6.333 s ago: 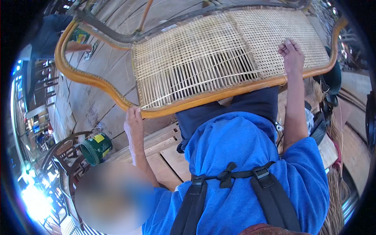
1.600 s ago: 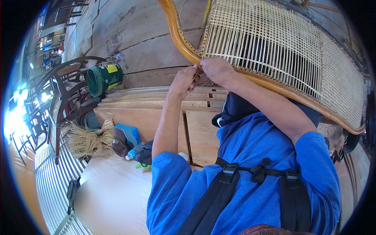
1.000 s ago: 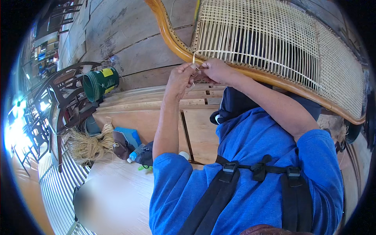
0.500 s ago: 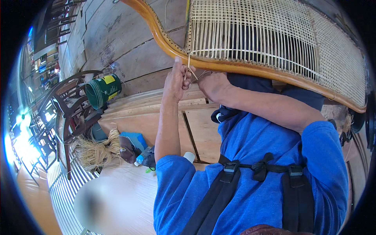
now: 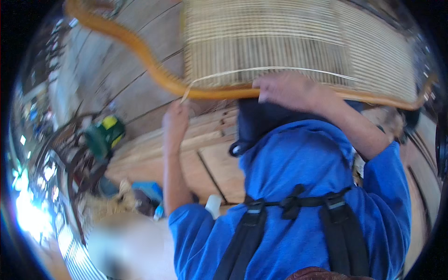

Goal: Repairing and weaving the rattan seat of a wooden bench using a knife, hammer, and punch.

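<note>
A curved wooden furniture frame (image 5: 219, 93) with a partly woven cane panel (image 5: 266, 23) lies across the far side, over my lap. My left hand (image 5: 176, 114) is closed below the frame's edge on a pale cane strand (image 5: 185, 94). The strand passes over the rail and runs in a loose arc along the panel's near edge. My right hand (image 5: 291, 91) is over the rail to the right, at the near edge of the weave. Its fingers are blurred by motion, so whether they grip anything is unclear.
At the left are a green bucket (image 5: 105, 135), dark wooden chairs (image 5: 70, 158) and a heap of loose cane fibres (image 5: 100, 207). A blue bag-like item (image 5: 148, 190) and a white cylindrical object (image 5: 213, 205) are near my left arm. Wooden boards (image 5: 186, 172) lie under the frame.
My hands have moved apart: the left draws down and left with the strand, and the right shifts onto the rail. The whole view has swung, and the strand is tauter at the left.
</note>
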The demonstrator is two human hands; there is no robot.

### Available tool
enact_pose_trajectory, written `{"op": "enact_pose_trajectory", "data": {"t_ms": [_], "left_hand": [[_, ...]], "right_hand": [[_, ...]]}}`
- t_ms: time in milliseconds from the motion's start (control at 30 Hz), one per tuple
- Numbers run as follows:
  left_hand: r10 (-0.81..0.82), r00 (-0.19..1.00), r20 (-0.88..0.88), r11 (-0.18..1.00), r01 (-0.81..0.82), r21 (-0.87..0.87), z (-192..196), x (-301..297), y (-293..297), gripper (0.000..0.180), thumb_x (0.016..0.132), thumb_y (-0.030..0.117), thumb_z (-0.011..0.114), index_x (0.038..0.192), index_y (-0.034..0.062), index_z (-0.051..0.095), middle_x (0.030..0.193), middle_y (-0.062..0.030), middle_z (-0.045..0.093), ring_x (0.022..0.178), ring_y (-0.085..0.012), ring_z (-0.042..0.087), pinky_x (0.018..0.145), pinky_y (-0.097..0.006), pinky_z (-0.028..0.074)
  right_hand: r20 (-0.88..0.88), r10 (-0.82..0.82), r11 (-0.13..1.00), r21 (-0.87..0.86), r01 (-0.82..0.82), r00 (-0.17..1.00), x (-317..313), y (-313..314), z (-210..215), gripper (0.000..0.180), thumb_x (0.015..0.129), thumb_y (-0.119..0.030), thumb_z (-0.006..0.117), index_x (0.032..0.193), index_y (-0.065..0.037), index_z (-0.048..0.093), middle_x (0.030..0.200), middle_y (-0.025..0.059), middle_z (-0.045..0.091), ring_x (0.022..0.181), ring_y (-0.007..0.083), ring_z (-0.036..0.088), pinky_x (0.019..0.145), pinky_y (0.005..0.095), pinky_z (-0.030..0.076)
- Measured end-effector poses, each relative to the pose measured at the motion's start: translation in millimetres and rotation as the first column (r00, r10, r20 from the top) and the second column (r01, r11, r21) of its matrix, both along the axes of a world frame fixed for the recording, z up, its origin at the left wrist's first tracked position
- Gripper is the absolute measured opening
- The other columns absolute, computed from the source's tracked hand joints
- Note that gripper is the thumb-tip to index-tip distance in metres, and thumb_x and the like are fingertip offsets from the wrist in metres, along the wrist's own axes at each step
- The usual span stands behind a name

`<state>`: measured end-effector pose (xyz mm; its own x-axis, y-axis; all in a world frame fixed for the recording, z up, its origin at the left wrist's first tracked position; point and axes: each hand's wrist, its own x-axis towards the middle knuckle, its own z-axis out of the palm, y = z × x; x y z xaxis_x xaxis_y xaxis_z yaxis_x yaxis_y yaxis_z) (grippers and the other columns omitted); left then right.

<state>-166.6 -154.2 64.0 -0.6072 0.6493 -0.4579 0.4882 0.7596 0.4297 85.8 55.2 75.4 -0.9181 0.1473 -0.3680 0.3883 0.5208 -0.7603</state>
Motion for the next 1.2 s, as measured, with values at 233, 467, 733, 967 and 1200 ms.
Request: {"op": "enact_pose_trajectory", "data": {"t_ms": [233, 467, 733, 967, 1200], "left_hand": [[-0.272, 0.933, -0.235, 0.95, 0.221, -0.221, 7, -8, 9, 0.024, 0.09, 0.023, 0.045, 0.089, 0.0018, 0.055, 0.082, -0.0252, 0.057, 0.079, -0.0441, 0.054, 0.067, -0.049, 0.042], [-0.454, 0.805, -0.383, 0.891, 0.401, -0.214, 3, -30, 9, 0.027, 0.09, 0.023, 0.044, 0.103, 0.0054, 0.059, 0.091, -0.0235, 0.061, 0.083, -0.0433, 0.056, 0.07, -0.051, 0.044], [-0.185, 0.929, -0.321, 0.98, 0.149, -0.134, 20, -37, 19, 0.026, 0.087, 0.026, 0.048, 0.102, 0.0097, 0.061, 0.089, -0.0197, 0.064, 0.086, -0.039, 0.06, 0.074, -0.046, 0.047], [-0.456, 0.881, -0.123, 0.839, 0.38, -0.389, 19, -73, 83, 0.025, 0.084, 0.024, 0.051, 0.093, 0.0056, 0.065, 0.09, -0.0212, 0.064, 0.085, -0.0371, 0.062, 0.074, -0.045, 0.047], [-0.474, 0.88, 0.03, 0.684, 0.39, -0.617, -1, -72, 117, 0.022, 0.079, 0.018, 0.052, 0.085, 0.0024, 0.066, 0.09, -0.0209, 0.065, 0.087, -0.0354, 0.064, 0.076, -0.044, 0.049]], "right_hand": [[-0.045, -0.733, 0.61, 0.4, 0.684, 0.679, 197, 121, -17, 0.027, 0.087, -0.021, 0.058, 0.108, -0.003, 0.062, 0.104, 0.0113, 0.065, 0.094, 0.0216, 0.063, 0.08, 0.0295, 0.047], [0.013, -0.533, 0.746, 0.48, 0.462, 0.846, 255, 95, -88, 0.018, 0.08, -0.009, 0.06, 0.096, -0.003, 0.061, 0.091, 0.0138, 0.06, 0.087, 0.032, 0.058, 0.075, 0.038, 0.046], [0.107, -0.5, 0.765, 0.518, 0.381, 0.859, 248, 97, -91, 0.009, 0.086, -0.009, 0.052, 0.091, -0.001, 0.051, 0.084, 0.0188, 0.058, 0.078, 0.0363, 0.057, 0.067, 0.0422, 0.045], [0.105, -0.503, 0.854, 0.218, 0.473, 0.858, 280, 131, -115, 0.019, 0.086, -0.014, 0.055, 0.079, 0.002, 0.048, 0.067, 0.0169, 0.05, 0.061, 0.0256, 0.049, 0.061, 0.0358, 0.041], [0.251, -0.662, 0.747, 0.309, 0.589, 0.707, 391, 168, -130, 0.022, 0.086, -0.017, 0.054, 0.073, 0.0, 0.049, 0.061, 0.0022, 0.041, 0.059, 0.0098, 0.038, 0.055, 0.0274, 0.034]]}}
